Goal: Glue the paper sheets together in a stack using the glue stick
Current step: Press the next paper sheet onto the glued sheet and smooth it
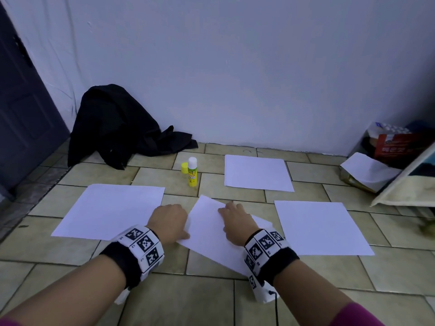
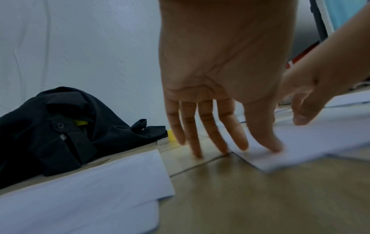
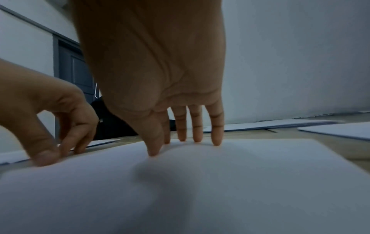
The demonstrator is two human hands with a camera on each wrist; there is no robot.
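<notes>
- On the tiled floor (image 1: 211, 302), which meets a pale wall along its far edge, four white paper sheets lie flat and apart from one another.
- At the far left corner a heap of black cloth (image 1: 117, 128) slumps against the wall beside a dark door (image 1: 26, 109).
- The left sheet (image 1: 110, 210) lies toward the floor's left side; the far sheet (image 1: 257, 172) lies close to the wall edge; the right sheet (image 1: 320, 228) lies nearer the person, on the right.
- The middle sheet (image 1: 209, 234) lies skewed between the left and right sheets, one corner pointing toward the wall.
- At the far right corner a red carton (image 1: 397, 147) stands with packets showing at its open top; what they are cannot be told. A loose crumpled paper (image 1: 369, 170) lies in front of it.
- The right hand (image 1: 237, 220) has straight, spread fingers (image 3: 217, 126) pressing their tips onto the middle sheet.
- The left hand (image 1: 170, 222) is flat and relaxed at that sheet's left edge: its thumb (image 2: 266, 131) rests on the paper, and the other fingertips touch the floor.
- One glue stick (image 1: 192, 171) stands upright, uncapped, between the left and far sheets, white glue showing.
- Its one yellow cap (image 1: 184, 167) stands just beside it on the left.
</notes>
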